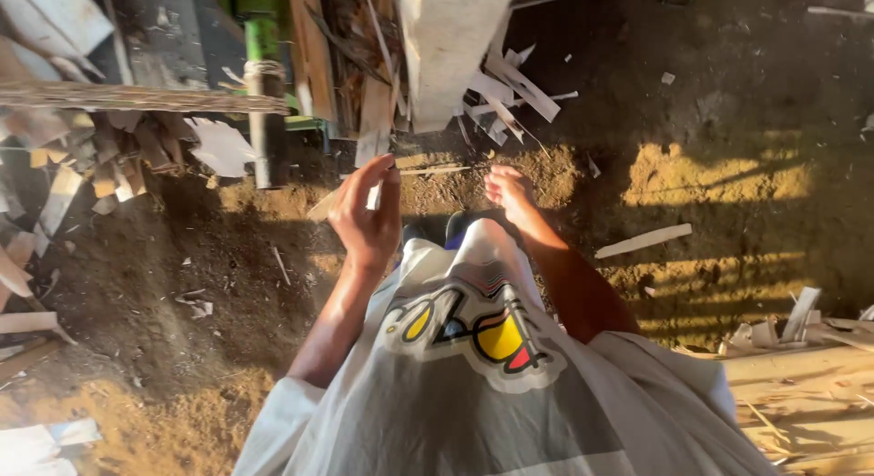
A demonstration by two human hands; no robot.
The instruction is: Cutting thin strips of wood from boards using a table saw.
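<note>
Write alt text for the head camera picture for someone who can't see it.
Looking down, a person's left hand holds a thin pale wood strip while the right hand hangs open above a sawdust-covered floor. Wood offcuts lie around a green machine ahead, and the person's grey shirt fills the foreground.

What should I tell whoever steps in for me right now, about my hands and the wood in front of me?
Left hand: raised, fingers curled round a thin wood strip that sticks out to its left.
Right hand: open, empty, reaching toward the scrap pile.
A long pale board hangs above both hands; a green machine stands further left.
Done: one strip is in hand.
Left: many loose strips lie on the sawdust floor, one off to the right. A stack of planks sits at lower right.
</note>
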